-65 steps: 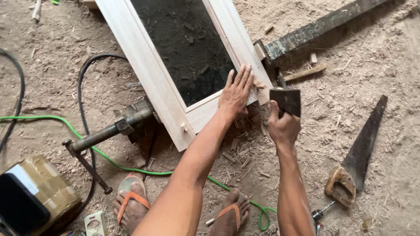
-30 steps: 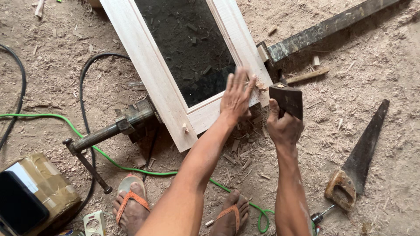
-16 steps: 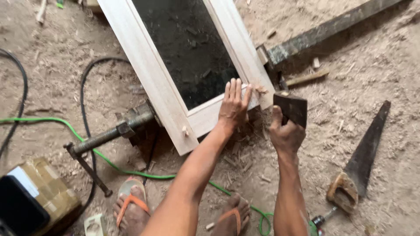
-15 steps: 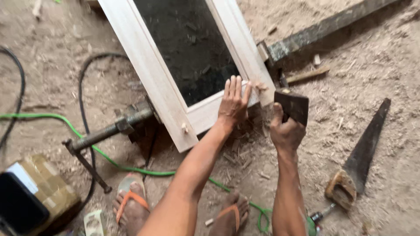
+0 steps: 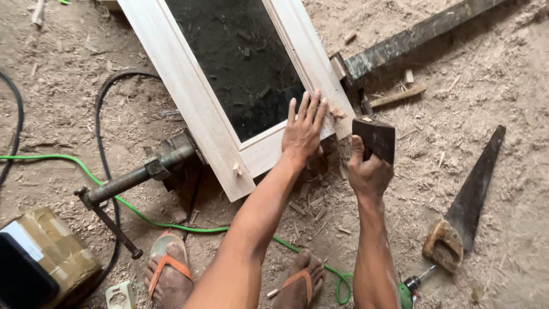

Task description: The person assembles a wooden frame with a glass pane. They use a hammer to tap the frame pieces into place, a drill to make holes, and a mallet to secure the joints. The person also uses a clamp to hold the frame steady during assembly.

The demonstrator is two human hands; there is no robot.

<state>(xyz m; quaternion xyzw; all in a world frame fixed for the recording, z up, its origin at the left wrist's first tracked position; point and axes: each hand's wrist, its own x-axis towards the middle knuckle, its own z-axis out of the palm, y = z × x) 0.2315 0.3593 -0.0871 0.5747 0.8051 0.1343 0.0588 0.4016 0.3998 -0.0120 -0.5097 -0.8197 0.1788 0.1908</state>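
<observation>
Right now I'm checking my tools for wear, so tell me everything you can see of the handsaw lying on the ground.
The handsaw lies flat on the sawdust-covered ground, right of the right hand and apart from it. Its dark, dull blade tapers to a narrow tip pointing up and right. The worn wooden handle with a grip hole sits at the lower end, beside a screwdriver tip. Nothing grips it.

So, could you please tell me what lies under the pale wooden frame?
Through the wooden frame opening, dark ground with wood chips shows. Beneath its rails and the left hand, nothing can be seen.
</observation>
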